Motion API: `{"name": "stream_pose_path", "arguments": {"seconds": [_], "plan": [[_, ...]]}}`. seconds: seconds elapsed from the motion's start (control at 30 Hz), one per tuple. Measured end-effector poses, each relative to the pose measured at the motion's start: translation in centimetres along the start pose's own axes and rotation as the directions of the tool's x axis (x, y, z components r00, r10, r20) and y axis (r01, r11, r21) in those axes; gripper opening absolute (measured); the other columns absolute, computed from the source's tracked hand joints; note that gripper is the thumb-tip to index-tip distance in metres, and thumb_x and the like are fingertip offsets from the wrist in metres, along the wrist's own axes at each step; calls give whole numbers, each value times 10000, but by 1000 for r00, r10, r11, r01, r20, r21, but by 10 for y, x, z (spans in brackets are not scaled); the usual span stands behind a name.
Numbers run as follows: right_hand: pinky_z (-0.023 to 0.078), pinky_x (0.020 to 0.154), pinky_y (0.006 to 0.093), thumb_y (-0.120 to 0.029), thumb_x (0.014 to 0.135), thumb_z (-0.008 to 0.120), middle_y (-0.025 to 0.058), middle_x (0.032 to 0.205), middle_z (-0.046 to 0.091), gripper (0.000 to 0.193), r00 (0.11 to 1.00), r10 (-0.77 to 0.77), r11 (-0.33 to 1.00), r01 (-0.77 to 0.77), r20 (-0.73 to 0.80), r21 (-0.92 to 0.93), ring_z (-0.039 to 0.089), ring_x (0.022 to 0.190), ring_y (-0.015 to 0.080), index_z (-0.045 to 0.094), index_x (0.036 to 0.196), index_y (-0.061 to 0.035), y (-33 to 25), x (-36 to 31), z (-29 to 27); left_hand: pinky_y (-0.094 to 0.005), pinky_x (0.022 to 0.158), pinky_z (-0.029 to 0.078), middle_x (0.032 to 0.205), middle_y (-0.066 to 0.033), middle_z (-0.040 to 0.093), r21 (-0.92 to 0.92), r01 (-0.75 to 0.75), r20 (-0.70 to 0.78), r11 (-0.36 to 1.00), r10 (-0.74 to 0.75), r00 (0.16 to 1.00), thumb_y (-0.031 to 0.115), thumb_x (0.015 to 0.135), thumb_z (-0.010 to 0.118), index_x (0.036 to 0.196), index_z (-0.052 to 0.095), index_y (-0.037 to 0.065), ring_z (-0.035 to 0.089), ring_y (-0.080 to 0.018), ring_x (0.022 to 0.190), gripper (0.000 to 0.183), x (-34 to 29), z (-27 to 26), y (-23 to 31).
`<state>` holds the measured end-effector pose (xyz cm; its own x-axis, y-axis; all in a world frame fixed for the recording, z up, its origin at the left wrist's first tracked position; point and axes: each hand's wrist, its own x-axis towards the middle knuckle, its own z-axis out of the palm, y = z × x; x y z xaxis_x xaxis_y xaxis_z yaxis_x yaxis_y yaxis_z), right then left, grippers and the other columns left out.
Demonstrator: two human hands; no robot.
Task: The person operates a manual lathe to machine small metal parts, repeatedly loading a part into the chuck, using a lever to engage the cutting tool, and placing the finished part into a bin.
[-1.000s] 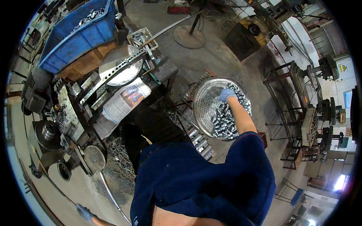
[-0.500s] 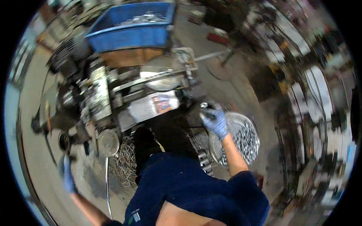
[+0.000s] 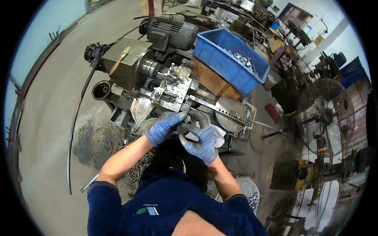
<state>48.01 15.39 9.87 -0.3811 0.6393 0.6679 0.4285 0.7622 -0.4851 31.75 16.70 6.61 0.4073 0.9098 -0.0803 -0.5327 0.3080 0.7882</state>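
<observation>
My gloved left hand [image 3: 164, 128] and gloved right hand [image 3: 201, 142] meet in front of my body, at the near side of a small lathe [image 3: 173, 92]. A small shiny metal part [image 3: 188, 118] shows between their fingertips; the fingers cover most of it. Both hands are closed around it, the left with its fingers pressed together, the right with thumb and fingers curled. Both gloves are blue, with darkened fingertips on the right one. Just beyond the fingers lies the machine's slide, with its chuck [image 3: 149, 67] farther left.
A blue bin [image 3: 224, 63] of metal parts stands behind the lathe, beside a motor [image 3: 173, 33]. A brush [image 3: 120, 61] lies on the headstock. Metal shavings [image 3: 132, 173] cover the floor at left. A round basket [image 3: 248, 187] of parts sits at lower right; a fan [image 3: 327, 114] stands farther right.
My hands, wide apart before, have come together before the lathe. The right hand has left the basket side with its small metal part. The view has turned toward the left.
</observation>
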Motion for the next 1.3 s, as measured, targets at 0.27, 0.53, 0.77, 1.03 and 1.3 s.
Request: {"name": "stream_pose_path", "arguments": {"seconds": [0.27,0.53,0.77,1.03,1.3], "plan": [[441,865,428,-356,713,700,192,1111,551,307,905,-26,998,47,425,-39,522,1043,357,686,851,-82,-11,59,9,-308,571,445,633,-81,614,813,-164,12,559,266,964,403,877,562,831,650,1,522,-117,577,415,-17,-22,64],[455,840,407,-553,767,561,208,971,604,556,795,46,854,283,605,-437,552,940,330,693,871,-23,41,172,86,-411,748,464,907,-172,633,954,246,-109,-174,561,821,388,872,518,993,623,47,601,-341,847,377,-137,-113,160],[446,876,402,-550,701,613,196,1021,609,591,676,213,755,345,706,-558,560,983,335,669,990,-38,88,202,153,-424,711,458,845,-170,640,588,791,-544,-170,640,543,336,847,522,884,655,50,594,-351,801,317,-324,-246,137],[498,779,401,-569,709,605,180,889,658,555,722,363,879,-55,589,-475,634,851,330,665,978,-88,91,210,170,-401,658,455,780,-202,615,610,719,-744,334,554,374,455,857,533,911,593,12,605,-336,721,450,-316,-256,78],[497,746,388,-538,673,651,204,832,652,533,755,393,915,-264,525,-306,632,809,349,688,815,-25,97,219,163,-462,712,467,824,-218,617,538,819,-511,-199,696,505,241,790,561,877,612,41,597,-386,798,224,-281,-294,109]]}}
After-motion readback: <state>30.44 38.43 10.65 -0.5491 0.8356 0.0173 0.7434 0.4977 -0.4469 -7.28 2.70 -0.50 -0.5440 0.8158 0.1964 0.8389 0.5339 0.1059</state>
